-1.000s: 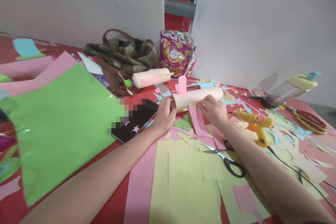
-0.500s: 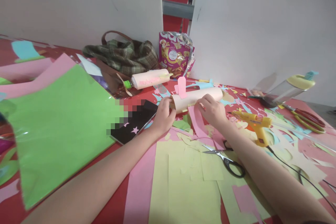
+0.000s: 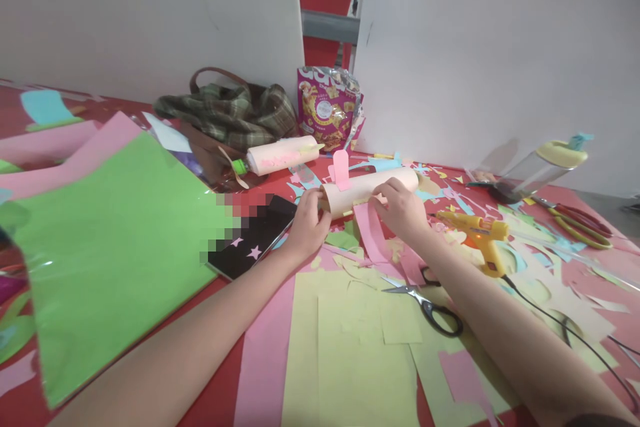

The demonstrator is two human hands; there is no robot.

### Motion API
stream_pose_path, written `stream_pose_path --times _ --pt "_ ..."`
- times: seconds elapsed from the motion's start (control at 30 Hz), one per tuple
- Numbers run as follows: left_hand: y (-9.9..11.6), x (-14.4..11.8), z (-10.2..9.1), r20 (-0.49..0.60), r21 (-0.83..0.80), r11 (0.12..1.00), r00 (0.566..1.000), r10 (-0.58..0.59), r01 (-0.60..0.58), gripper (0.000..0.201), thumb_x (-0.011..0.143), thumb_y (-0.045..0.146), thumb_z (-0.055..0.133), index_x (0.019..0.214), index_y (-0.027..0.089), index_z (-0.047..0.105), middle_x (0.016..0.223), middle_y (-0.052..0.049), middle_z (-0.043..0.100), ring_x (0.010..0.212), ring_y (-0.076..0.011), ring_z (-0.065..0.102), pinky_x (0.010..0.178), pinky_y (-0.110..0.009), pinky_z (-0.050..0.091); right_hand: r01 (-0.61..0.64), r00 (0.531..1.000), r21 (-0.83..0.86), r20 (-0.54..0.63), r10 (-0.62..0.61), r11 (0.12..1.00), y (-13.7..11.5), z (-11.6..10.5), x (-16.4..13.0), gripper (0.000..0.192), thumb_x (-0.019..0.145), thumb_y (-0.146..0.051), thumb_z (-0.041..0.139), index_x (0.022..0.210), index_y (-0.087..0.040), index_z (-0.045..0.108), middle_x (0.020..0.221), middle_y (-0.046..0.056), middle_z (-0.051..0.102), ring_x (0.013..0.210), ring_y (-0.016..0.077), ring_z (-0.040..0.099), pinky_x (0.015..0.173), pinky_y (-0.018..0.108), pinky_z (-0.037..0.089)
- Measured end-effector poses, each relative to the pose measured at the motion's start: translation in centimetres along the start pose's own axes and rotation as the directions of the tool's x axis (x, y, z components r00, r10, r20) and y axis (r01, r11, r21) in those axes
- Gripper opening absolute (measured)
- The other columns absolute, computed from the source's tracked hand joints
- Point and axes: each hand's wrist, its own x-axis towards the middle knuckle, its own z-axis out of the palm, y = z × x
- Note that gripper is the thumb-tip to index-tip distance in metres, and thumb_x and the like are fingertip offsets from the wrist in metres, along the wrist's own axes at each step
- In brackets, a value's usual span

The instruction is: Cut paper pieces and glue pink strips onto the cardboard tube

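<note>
A cream paper tube [image 3: 373, 185] lies on its side in the middle of the table, with a pink paper tab [image 3: 341, 169] standing up from it. My left hand [image 3: 307, 225] grips the tube's near left end. My right hand [image 3: 401, 208] rests on the tube's middle, fingers pressing a pink paper strip [image 3: 370, 235] against it. The strip hangs down toward me from under those fingers.
A second tube with a green tip [image 3: 280, 155], a plaid bag [image 3: 227, 113] and a snack packet [image 3: 330, 107] stand behind. A yellow glue gun [image 3: 477, 233], black scissors [image 3: 430, 307], red scissors [image 3: 580, 223], a bottle [image 3: 540, 170], a dark phone [image 3: 253, 240], green paper [image 3: 110, 240] and paper scraps lie around.
Both hands have stayed on the tube and barely shifted on it. The view has tilted slightly, so everything sits a little lower and to the left.
</note>
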Motion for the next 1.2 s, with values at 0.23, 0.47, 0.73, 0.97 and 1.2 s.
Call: stream_pose_path --times 0.23,0.47,0.73,0.97,1.2 --pt "0.0 0.0 0.0 -0.024 0.01 1.0 1.0 -0.019 0.019 0.023 0.068 0.01 0.042 0.089 0.018 0.04 0.099 -0.007 0.045 0.098 -0.0194 0.043 0.083 -0.035 0.037 -0.003 1.0 0.011 0.0 0.003 1.0 -0.6 -2.2 0.3 0.015 0.075 -0.019 0.042 0.077 -0.017 0.057 0.082 0.005 0.054 0.056 0.0109 0.047 0.039 0.02 0.022" --pt "-0.5 0.0 0.3 -0.079 0.034 0.998 0.996 0.048 -0.046 0.025 0.068 0.011 0.044 0.092 0.018 0.04 0.098 -0.007 0.046 0.096 -0.0186 0.046 0.081 -0.033 0.04 0.041 0.995 0.097 -0.099 -0.031 0.994 -1.5 -7.6 -0.2 0.014 0.075 -0.017 0.041 0.073 -0.016 0.055 0.081 0.004 0.054 0.051 0.008 0.043 0.049 0.022 0.031" --pt "-0.2 -0.3 0.0 -0.144 0.108 0.99 0.983 0.112 -0.096 0.026 0.068 0.01 0.041 0.094 0.017 0.037 0.097 -0.009 0.043 0.097 -0.0206 0.043 0.082 -0.037 0.039 0.026 1.0 0.165 -0.016 -0.024 0.986 -1.0 -10.4 -3.6 0.009 0.075 -0.019 0.043 0.075 -0.017 0.053 0.076 0.002 0.053 0.049 0.0079 0.043 0.051 0.022 0.034" --pt "1.5 -0.1 -0.8 -0.138 0.239 0.935 0.944 0.301 -0.263 0.024 0.067 0.014 0.044 0.09 0.016 0.038 0.095 -0.009 0.04 0.099 -0.0241 0.038 0.087 -0.042 0.033 0.074 0.989 0.11 0.117 -0.087 0.991 0.1 -7.9 -9.1 0.014 0.078 -0.019 0.04 0.078 -0.018 0.053 0.078 0.004 0.056 0.061 0.0128 0.052 0.046 0.022 0.032" --pt "3.2 3.0 -1.1 -0.078 0.054 0.998 0.997 -0.014 0.019 0.057 0.061 0.029 0.055 0.108 0.014 0.025 0.106 -0.013 0.041 0.104 -0.0239 0.042 0.086 -0.04 0.036 0.059 0.991 0.234 0.106 -0.086 0.971 1.2 -6.0 -13.7 0.015 0.079 -0.015 0.037 0.081 -0.016 0.052 0.076 0.005 0.056 0.064 0.0133 0.053 0.057 0.024 0.039"
